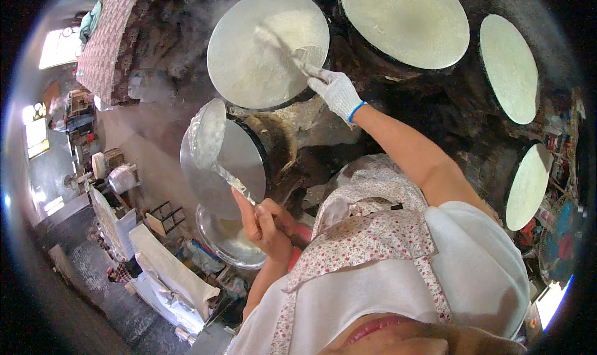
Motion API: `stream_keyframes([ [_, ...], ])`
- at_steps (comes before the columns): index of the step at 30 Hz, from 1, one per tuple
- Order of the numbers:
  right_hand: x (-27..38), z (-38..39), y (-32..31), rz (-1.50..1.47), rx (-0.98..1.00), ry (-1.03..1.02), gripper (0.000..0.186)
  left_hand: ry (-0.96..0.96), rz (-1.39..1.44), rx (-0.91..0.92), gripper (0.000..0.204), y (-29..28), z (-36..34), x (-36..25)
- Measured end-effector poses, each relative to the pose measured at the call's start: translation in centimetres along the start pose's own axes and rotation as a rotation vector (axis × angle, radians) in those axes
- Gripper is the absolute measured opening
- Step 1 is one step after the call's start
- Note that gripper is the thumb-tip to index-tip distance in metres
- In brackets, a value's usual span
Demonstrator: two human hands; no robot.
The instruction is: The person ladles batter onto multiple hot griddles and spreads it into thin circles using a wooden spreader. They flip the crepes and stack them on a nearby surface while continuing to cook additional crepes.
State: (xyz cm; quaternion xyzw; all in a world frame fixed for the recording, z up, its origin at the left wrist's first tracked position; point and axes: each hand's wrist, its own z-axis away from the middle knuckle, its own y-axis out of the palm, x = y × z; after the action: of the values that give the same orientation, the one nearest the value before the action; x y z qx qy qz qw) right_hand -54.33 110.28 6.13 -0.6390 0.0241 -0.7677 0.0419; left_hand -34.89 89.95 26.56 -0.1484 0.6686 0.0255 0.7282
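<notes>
My bare left hand (266, 225) is closed round the handle of a large ladle (208, 133) coated in pale batter. The ladle's bowl is tilted over the edge of a round, pale grey griddle (239, 153) at the left. My right hand (336, 95), in a white knit glove with a blue cuff, grips a batter-smeared spreader (273, 39). The spreader's far end lies across a second round griddle (233, 56), where pale batter (286, 28) is spread unevenly. Motion blurs that end, so its exact shape does not show.
More round griddles covered with pale batter stand at the far right (407, 22), right (510, 69) and nearer right (527, 190). A shiny metal basin (233, 243) sits below the left griddle. A fan (563, 237) is at the right rim. Long covered tables (168, 268) stand at the lower left.
</notes>
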Motion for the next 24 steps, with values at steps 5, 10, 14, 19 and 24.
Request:
stream_keyframes([
  [5,0.4,-0.7,-4.5,-0.108,-0.264,-0.069,0.041,-0.016,0.1,-0.03,0.064,-1.7,0.2,0.9],
  [10,2.0,-4.8,-2.2,0.562,0.018,-0.094,0.05,-0.075,0.172,-0.081,0.064,-2.9,0.7,2.3],
  [14,1.0,-1.4,-4.6,0.502,-0.08,-0.083,0.044,-0.146,0.174,-0.151,0.063,-3.6,0.9,2.3],
  [19,-1.3,3.6,0.1,0.332,-0.155,-0.008,0.039,-0.214,0.198,-0.225,0.064,-5.2,0.6,3.6],
  [24,0.3,-1.1,-1.8,0.125,-0.179,-0.168,0.04,-0.142,0.257,-0.001,0.061,-4.1,-7.6,1.8],
])
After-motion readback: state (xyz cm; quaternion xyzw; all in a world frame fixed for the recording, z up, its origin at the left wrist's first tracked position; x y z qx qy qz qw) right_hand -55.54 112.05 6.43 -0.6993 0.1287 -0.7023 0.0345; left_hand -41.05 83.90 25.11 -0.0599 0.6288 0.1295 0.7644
